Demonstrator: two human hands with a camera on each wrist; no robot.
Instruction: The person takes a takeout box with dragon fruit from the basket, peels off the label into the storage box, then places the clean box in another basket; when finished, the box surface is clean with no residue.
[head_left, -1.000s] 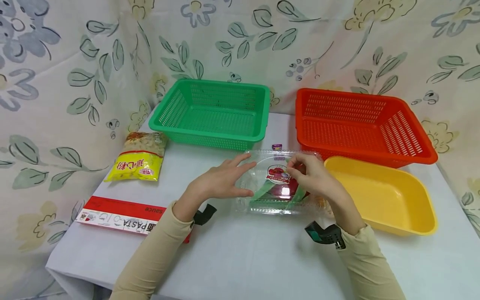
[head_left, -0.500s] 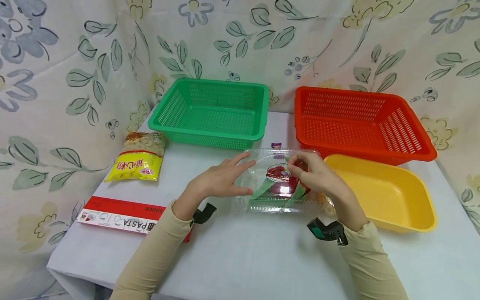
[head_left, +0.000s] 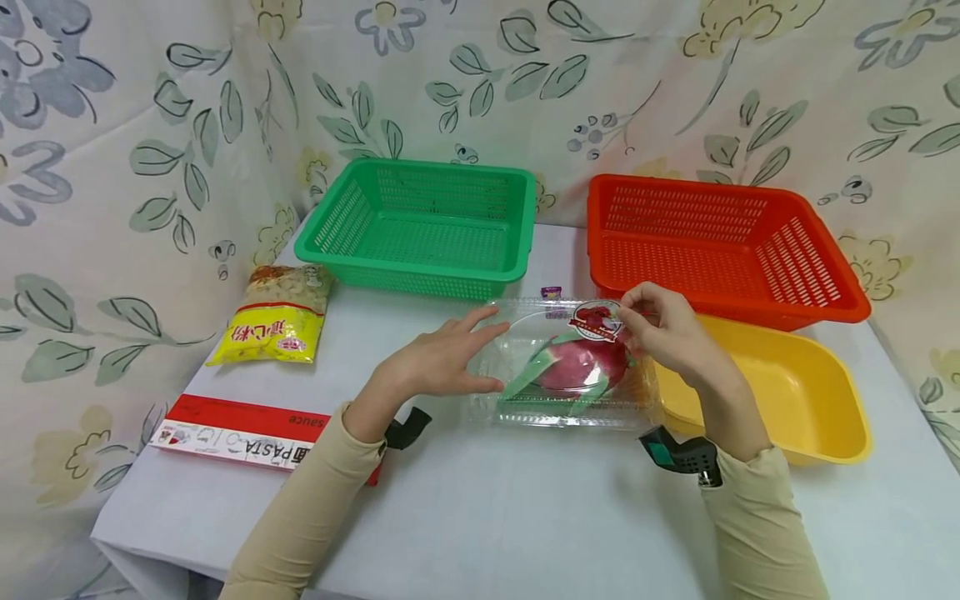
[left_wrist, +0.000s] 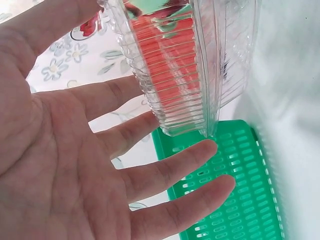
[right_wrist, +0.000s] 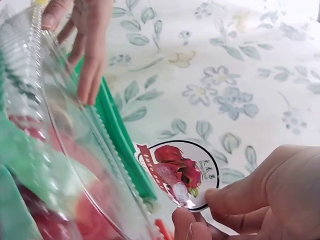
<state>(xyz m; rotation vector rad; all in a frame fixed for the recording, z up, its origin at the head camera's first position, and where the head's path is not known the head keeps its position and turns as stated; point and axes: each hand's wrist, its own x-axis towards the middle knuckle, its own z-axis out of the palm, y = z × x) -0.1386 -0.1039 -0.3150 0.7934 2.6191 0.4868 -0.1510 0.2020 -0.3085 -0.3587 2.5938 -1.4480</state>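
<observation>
A clear plastic clamshell container (head_left: 487, 408) lies mid-table with a pink dragon fruit (head_left: 573, 367) with green scales inside. My left hand (head_left: 435, 360) is at its left end, fingers spread and fairly straight, thumb and fingertips at the edge. In the left wrist view, the container's ribbed side stands right by those fingers. Thumb and fingers of my right hand (head_left: 667, 333) pinch the edge of a round dragon fruit sticker (right_wrist: 185, 172). The right wrist view shows that sticker standing off the lid (right_wrist: 75, 125), its printed face visible.
Behind stand a green basket (head_left: 420, 279) and a red basket (head_left: 720, 296). A yellow tub (head_left: 780, 400) is at the right. On the left lie a yellow pasta bag (head_left: 277, 321) and a red-and-white pasta box (head_left: 240, 425). A small purple packet (head_left: 551, 292) sits behind the container.
My right hand has moved right and slightly up, carrying the sticker off the middle of the lid. More of the dragon fruit shows now. My left hand has stayed in place.
</observation>
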